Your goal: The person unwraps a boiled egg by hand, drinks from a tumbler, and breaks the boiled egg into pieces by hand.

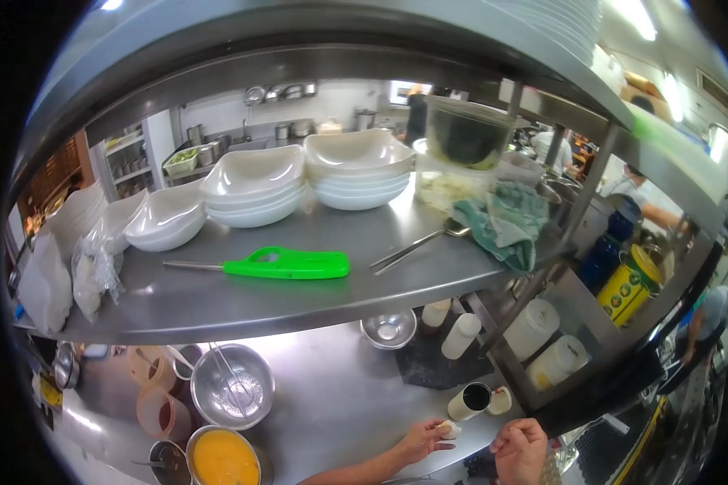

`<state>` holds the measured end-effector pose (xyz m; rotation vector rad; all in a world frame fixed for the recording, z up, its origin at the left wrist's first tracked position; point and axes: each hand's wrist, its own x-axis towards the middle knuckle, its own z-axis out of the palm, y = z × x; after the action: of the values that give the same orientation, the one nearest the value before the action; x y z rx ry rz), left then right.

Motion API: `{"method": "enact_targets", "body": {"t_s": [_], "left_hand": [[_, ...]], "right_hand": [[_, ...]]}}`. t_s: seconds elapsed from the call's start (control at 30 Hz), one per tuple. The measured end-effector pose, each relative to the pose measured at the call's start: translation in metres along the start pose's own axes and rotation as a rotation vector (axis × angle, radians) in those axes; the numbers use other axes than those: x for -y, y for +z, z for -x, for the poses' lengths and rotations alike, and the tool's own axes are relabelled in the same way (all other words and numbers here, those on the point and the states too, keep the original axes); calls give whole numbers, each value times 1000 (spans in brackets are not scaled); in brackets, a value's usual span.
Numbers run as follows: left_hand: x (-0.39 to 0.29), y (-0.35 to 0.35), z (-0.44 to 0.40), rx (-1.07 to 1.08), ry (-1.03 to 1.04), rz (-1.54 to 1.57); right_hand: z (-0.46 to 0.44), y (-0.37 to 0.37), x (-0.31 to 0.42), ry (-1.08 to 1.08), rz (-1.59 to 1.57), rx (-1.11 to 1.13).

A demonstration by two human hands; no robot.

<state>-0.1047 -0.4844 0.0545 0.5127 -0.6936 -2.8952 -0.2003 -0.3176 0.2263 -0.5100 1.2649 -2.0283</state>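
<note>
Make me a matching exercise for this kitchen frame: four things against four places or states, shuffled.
1. Lighter
2. Whisk
3. Cloth
4. Left hand

A. Standing in a metal bowl
B. Pinching a small pale piece
C. Bright green, lying in front of stacked white bowls
D. Crumpled, toward the right end of the shelf

Pairs: 1-C, 2-A, 3-D, 4-B

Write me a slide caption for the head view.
Below a shelf of bowls and a green lighter, the left hand holds something small and pale near the right hand.
</note>
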Motion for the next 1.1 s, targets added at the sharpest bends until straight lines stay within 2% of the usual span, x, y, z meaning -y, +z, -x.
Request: {"method": "enact_targets", "body": {"t_s": [0.03,0.13,0.27,0.47,0.57,0.67,0.77,0.8,0.9,1.0,1.1], "left_hand": [[-1,-2,0,1,2,5],[-1,-4,-3,11,14,26],[0,-9,-1,30,37,61],[-8,-8,6,16,36,47],[-9,-7,6,19,14,59],[-10,-5,6,42,18,41],[-13,1,8,37,2,-4],[-12,2,8,32,-1,-6],[-9,2,5,31,-9,-16],[-6,2,3,39,-27,-20],[-3,3,6,14,-49,-11]], "right_hand": [[0,2,1,-2,50,-44],[-10,28,16,-238,56,-97],[-24,28,23,-320,87,-267],[-34,-6,5,-424,488,-424],[-41,-48,-20,-403,653,-466],[-45,-89,-53,-361,686,-437],[-32,-100,-68,-259,714,-457],[-28,-92,-69,-210,670,-527],[-22,-106,-87,-181,749,-447],[-13,-93,-86,-37,651,-437],[-9,-95,-97,-32,766,-417]]}}
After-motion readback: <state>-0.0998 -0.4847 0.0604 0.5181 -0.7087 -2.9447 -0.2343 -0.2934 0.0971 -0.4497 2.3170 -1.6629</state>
